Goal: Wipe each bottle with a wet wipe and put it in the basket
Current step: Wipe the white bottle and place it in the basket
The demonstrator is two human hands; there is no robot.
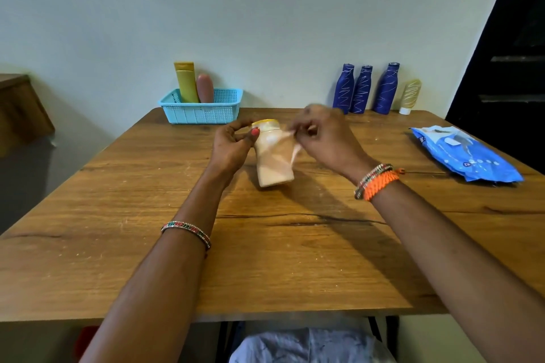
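A cream bottle with a yellow cap (272, 163) is held tilted above the middle of the wooden table (147, 259). My left hand (234, 143) grips it near the cap. My right hand (323, 134) pinches a thin wet wipe (292, 143) draped over the bottle's right side. At the back left stands a light blue basket (203, 110) with a yellow bottle (185, 82) and a pink bottle (205, 88) upright in it. Three dark blue bottles (362, 88) and a beige tube (410, 96) stand at the back right against the wall.
A blue pack of wet wipes (466, 153) lies near the table's right edge. A dark door (507, 68) is at the right, and a wooden cabinet (20, 109) at the left. The wall runs right behind the table.
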